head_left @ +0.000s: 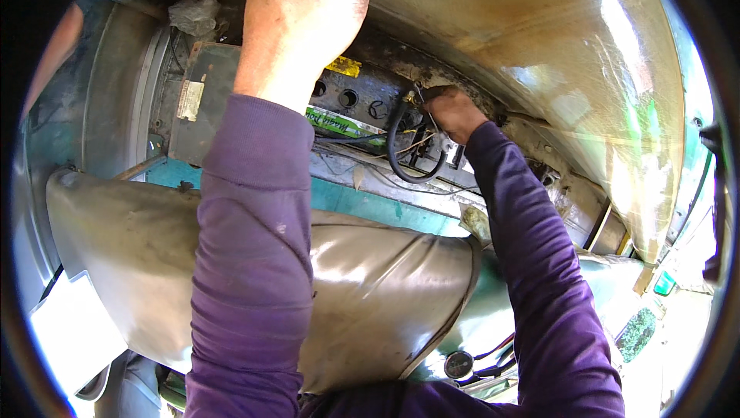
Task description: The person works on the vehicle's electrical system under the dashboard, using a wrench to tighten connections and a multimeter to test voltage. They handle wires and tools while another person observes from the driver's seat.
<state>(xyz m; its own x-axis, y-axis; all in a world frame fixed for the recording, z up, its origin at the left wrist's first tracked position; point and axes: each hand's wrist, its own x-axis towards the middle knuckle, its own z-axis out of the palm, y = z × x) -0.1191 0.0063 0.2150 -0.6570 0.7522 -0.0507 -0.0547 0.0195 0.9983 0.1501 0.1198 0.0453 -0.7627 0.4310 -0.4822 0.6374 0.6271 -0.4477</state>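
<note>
My right hand (pixel 456 115) is closed beside the end post of a dark battery (pixel 362 100), its fingers round a thin metal tool (pixel 430 112) that looks like a wrench. A thick black cable (pixel 394 148) loops down from a brass-coloured clamp (pixel 410 97) next to those fingers. My left hand (pixel 308 13) is raised at the upper edge, by the raised tan seat cushion (pixel 524 40). Its fingers curl, but the picture's edge cuts them off, so what they grip is hidden.
A grey metal box (pixel 202 121) stands left of the battery. Below stretches a tan padded seat back (pixel 378 295), with a teal metal strip (pixel 347 194) behind it. Thin wires (pixel 378 175) cross the battery's front. A round gauge (pixel 459 364) with wires sits at the lower right.
</note>
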